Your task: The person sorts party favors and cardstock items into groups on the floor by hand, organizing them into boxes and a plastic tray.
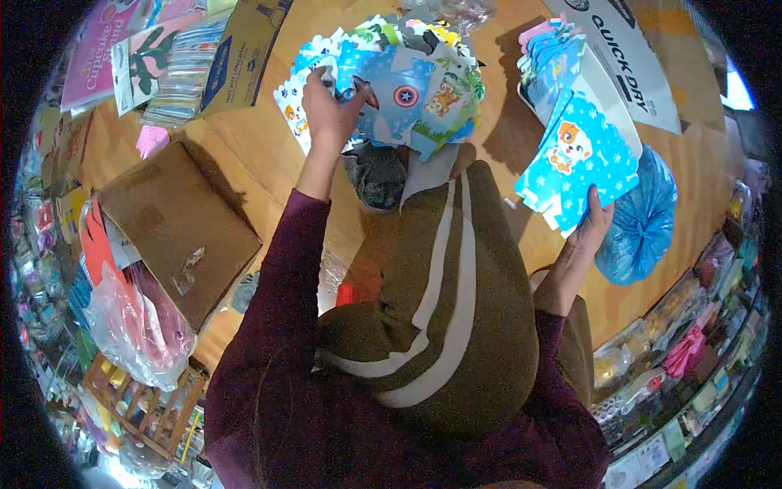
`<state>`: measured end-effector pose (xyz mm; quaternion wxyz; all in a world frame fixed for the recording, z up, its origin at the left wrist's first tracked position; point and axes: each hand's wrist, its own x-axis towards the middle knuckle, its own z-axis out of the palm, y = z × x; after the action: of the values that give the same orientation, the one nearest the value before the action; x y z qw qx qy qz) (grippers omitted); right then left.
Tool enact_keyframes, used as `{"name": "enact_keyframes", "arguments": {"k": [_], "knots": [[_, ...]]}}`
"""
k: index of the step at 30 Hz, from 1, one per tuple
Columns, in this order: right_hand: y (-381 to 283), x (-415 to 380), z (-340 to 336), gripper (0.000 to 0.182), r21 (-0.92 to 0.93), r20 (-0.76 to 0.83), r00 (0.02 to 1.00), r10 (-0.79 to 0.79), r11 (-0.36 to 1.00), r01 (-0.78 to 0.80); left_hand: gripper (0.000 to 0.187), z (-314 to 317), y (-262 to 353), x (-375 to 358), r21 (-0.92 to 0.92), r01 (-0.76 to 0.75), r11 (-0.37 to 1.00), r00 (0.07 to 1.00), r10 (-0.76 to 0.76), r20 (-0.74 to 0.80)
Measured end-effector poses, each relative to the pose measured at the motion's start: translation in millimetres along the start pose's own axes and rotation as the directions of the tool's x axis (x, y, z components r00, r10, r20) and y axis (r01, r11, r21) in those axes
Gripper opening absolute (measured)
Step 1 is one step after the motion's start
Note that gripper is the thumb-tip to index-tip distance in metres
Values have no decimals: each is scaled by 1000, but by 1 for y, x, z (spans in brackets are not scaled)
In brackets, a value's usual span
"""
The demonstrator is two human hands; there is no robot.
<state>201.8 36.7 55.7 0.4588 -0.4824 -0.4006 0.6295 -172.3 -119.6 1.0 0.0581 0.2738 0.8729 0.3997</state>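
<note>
A heaped pile of printed cardboard cutouts (399, 69) lies on the wooden floor in front of me, showing a star shield, a tiger and paw prints. Over the pile's left side is my left hand (334, 114), thumb and fingers spread apart and touching the cards. On the right, my right hand (590, 224) pinches the lower corner of a blue cardboard cutout (566, 151) with a puppy, bones and snowflakes on it. Several similar cutouts fan out in a stack (554, 61) behind it.
At left stands a brown cardboard box (183, 232) beside a clear plastic bag (138, 330). A blue plastic bag (643, 220) sits right of my right hand. Behind are a "Quick Dry" carton (615, 65) and packaged goods (183, 69). Packed shelves (692, 326) curve along the right edge.
</note>
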Motion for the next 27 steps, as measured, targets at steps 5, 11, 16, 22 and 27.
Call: {"name": "enact_keyframes", "arguments": {"k": [5, 11, 16, 22, 27], "knots": [[-1, -6, -23, 40, 42, -126, 991, -41, 998, 47, 52, 6, -16, 1, -76, 243, 967, 938, -214, 274], [-7, -7, -50, 40, 46, -232, 970, -77, 995, 90, 19, -17, 26, 7, -580, 186, 793, 966, -37, 258], [-25, -9, -63, 42, 97, -273, 951, -145, 979, 177, 21, 0, 94, -9, -590, 418, 691, 801, 26, 598], [-39, -8, -69, 46, 186, -272, 938, -215, 944, 271, 32, 114, 94, -93, -417, 334, 845, 554, 182, 812], [-38, -5, -66, 47, 147, -308, 925, -224, 949, 279, 36, 109, 89, -84, -432, -247, 867, 751, 453, 481]]}}
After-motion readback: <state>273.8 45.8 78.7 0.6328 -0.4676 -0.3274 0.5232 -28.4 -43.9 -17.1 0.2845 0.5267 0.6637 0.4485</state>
